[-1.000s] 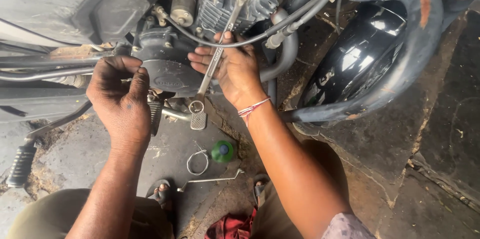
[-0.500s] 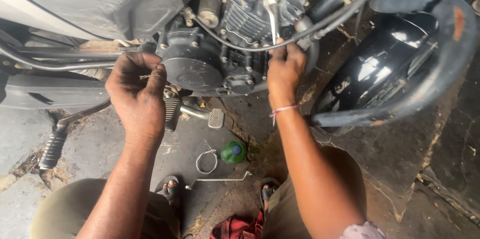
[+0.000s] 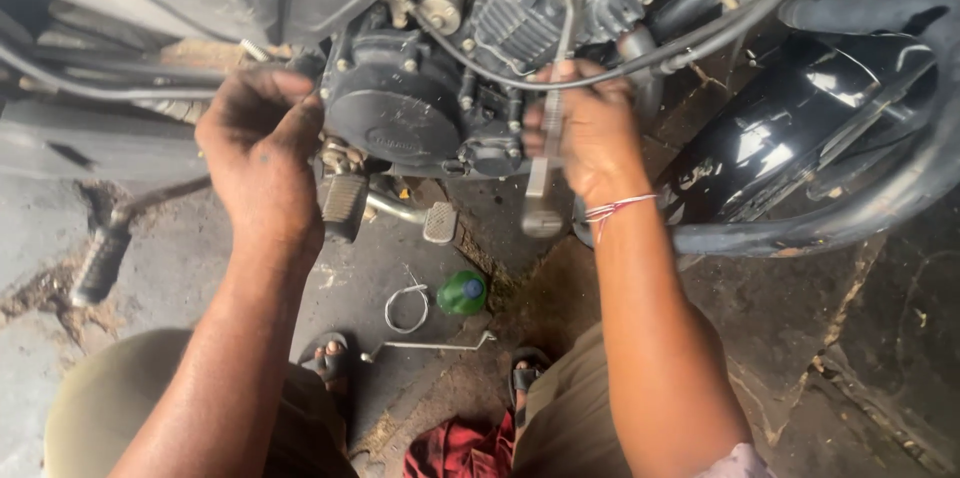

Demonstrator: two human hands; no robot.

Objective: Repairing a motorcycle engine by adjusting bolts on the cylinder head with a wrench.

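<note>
I squat beside a motorcycle engine (image 3: 420,108), dark and greasy, with a round side cover. My right hand (image 3: 590,133) grips a long silver spanner (image 3: 548,163) whose top end sits on a fitting high on the engine; its lower ring end hangs below my fist. My left hand (image 3: 262,153) is closed at the left edge of the engine cover, fingers curled on a small part that I cannot make out. A red and white thread circles my right wrist.
On the ground between my feet lie a green bottle (image 3: 462,292), a bent wire loop (image 3: 405,306), a thin metal rod (image 3: 428,346) and a red cloth (image 3: 460,448). A black crash guard tube (image 3: 800,233) and glossy black panel stand right. Footpegs (image 3: 343,206) hang below the engine.
My right hand has slid down the spanner and now grips its middle. The view has moved closer to the engine. My left hand stays at the cover's left edge.
</note>
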